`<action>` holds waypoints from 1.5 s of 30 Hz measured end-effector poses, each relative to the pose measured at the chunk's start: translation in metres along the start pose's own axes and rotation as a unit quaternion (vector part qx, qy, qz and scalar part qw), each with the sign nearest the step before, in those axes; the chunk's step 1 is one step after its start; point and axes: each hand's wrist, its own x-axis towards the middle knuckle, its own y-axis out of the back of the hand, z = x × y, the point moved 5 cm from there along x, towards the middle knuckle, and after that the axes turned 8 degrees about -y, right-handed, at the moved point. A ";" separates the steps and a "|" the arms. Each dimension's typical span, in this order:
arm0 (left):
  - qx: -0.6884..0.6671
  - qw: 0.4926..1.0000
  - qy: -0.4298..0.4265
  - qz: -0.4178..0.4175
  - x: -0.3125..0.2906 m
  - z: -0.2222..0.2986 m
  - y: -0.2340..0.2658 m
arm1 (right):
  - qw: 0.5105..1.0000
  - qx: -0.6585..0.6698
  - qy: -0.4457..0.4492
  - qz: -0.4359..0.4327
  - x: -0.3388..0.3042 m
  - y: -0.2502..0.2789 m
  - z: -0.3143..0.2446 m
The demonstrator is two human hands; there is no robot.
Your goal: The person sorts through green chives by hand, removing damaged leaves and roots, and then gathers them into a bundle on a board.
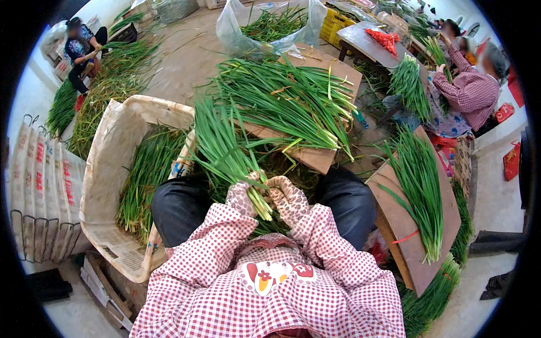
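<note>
In my left hand (241,198), gloved in a spotted print, is a bunch of garlic chives (222,143). Its green leaves fan up and away to the left, while the pale stem ends point down between my hands. My right hand (288,200), in a similar spotted glove, is curled closed beside the stems; whatever its fingers pinch is hidden. Just beyond my knees, a large loose pile of garlic chives (282,98) lies across a brown board (319,159), stems toward the right.
At my left stands a dirty white crate (94,186) holding more chives. On a board (389,217) at my right lies another bunch (417,191), a red tie (406,236) near it. A clear plastic bag (228,28) of greens stands ahead. Other people sit far left and right.
</note>
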 end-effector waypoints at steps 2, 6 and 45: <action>-0.039 0.997 -0.065 -0.017 0.013 0.011 0.011 | 0.994 -0.076 -0.064 -0.045 0.004 -0.005 0.001; -0.092 0.983 -0.156 0.037 0.021 0.060 0.025 | 0.992 -0.001 -0.098 -0.081 -0.018 -0.006 -0.011; 0.046 0.950 -0.309 0.026 -0.023 0.112 0.033 | 0.767 -0.592 -0.080 -0.234 0.004 0.062 0.061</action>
